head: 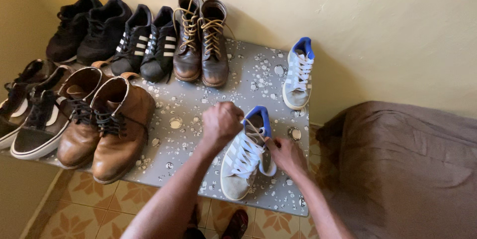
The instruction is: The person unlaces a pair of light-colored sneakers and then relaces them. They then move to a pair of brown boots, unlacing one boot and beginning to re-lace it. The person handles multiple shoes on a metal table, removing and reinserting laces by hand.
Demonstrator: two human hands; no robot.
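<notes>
Left hand (221,122) fisted, fingers pinched on a white lace end of the grey sneaker (246,157), pulling at the top eyelets by the blue tongue. Right hand (286,154) fingers narrow, closed on the other lace end at the sneaker's right side near the collar. Both hands touching the shoe. Sneaker sits near the front edge of the worktop (189,120), toe toward the person, heel away, white laces, white stripes, blue lining.

Matching second sneaker (298,75) stands well apart at the back right corner, toe toward the front, near the wall (372,25). Worktop cover is grey with a water-drop print.

Back middle: pair of dark brown lace-up boots (201,40) with tan laces, side by side, touching. Left of them a pair of black sneakers with white stripes (146,43), then a pair of plain black shoes (84,28) at the far back left. Front left: pair of tan leather boots (109,120) with dark laces, toes toward the front edge. Just beside them, further left, dark low sneakers with white soles (35,115).

Right of the worktop, a brown cloth-covered piece of furniture (402,164), kind unclear. Patterned floor tiles (94,209) below; person's feet partly visible under the forearms.
</notes>
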